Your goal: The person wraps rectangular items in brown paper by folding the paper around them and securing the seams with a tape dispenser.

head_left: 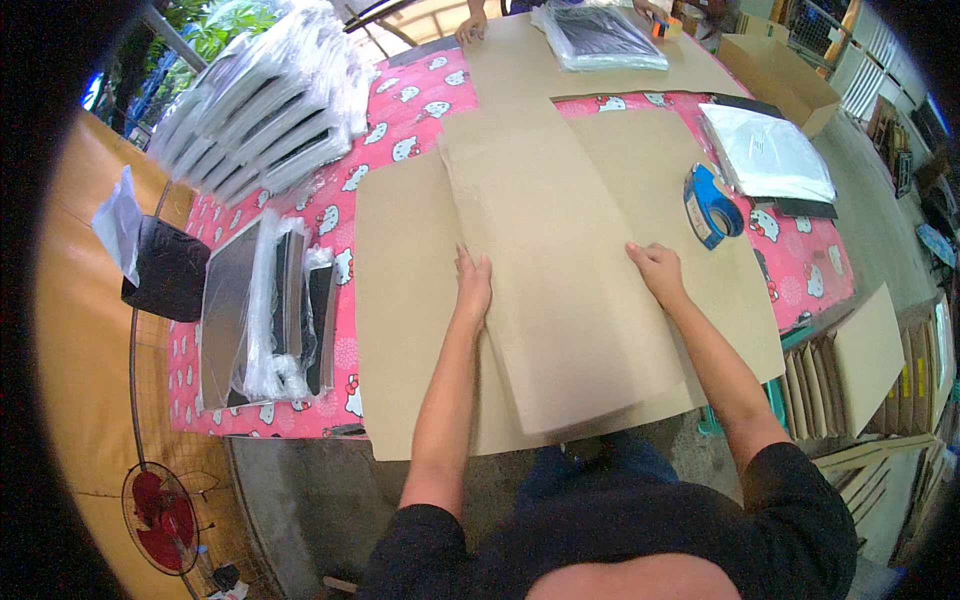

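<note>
A long folded cardboard sheet lies lengthwise in front of me, over a wider flat cardboard sheet on the table. My left hand grips its left edge, thumb and fingers along the side. My right hand is closed on its right edge, with the fingertips partly hidden. To the right of that hand, a blue tape dispenser rests on the wide sheet.
Plastic-wrapped packs are piled at the far left, with wrapped dark panels nearer. A white wrapped pack is at right. Across the pink patterned tablecloth, another person's hand touches cardboard. A red fan stands lower left.
</note>
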{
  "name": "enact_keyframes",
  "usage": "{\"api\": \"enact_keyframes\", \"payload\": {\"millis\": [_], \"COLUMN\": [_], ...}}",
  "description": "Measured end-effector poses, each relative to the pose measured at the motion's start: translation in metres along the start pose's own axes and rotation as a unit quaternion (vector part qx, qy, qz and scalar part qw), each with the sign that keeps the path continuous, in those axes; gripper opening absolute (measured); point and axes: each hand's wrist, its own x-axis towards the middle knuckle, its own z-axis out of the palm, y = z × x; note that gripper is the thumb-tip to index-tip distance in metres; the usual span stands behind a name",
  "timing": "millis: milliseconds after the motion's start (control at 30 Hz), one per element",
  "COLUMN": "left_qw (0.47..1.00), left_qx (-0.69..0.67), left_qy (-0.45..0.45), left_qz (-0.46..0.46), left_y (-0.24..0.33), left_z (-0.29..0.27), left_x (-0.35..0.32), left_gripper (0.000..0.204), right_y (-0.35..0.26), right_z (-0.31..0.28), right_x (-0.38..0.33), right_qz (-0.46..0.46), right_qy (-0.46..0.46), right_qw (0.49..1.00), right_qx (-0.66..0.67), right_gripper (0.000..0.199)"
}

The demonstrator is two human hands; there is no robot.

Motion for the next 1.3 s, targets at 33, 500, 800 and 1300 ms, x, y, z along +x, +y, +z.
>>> {"api": "enact_keyframes", "payload": {"millis": [33, 500, 800, 1300], "left_qw": [0.994, 0.819, 0.813, 0.821], "left_qx": [0.108, 0.558, 0.575, 0.562], "left_qy": [0.009, -0.015, 0.074, 0.100], "left_qz": [0.033, 0.135, 0.050, 0.023], "left_y": [-0.014, 0.043, 0.021, 0.027], "left_z": [-0.008, 0.037, -0.009, -0.035], "left_x": [0.007, -0.023, -0.009, 0.026], "left_gripper": [0.069, 0.069, 0.070, 0.069], "right_y": [-0.008, -0.028, -0.079, -0.009], "right_z": [0.004, -0.032, 0.113, -0.057], "right_x": [-0.001, -0.060, 0.118, -0.067], "right_qz": [-0.019, 0.014, -0.185, -0.258], "right_qy": [0.010, -0.032, -0.036, -0.269], "right_qw": [0.999, 0.999, 0.980, 0.920], "right_qx": [-0.026, 0.026, -0.062, -0.123], "right_gripper": [0.047, 0.037, 0.043, 0.079]}}
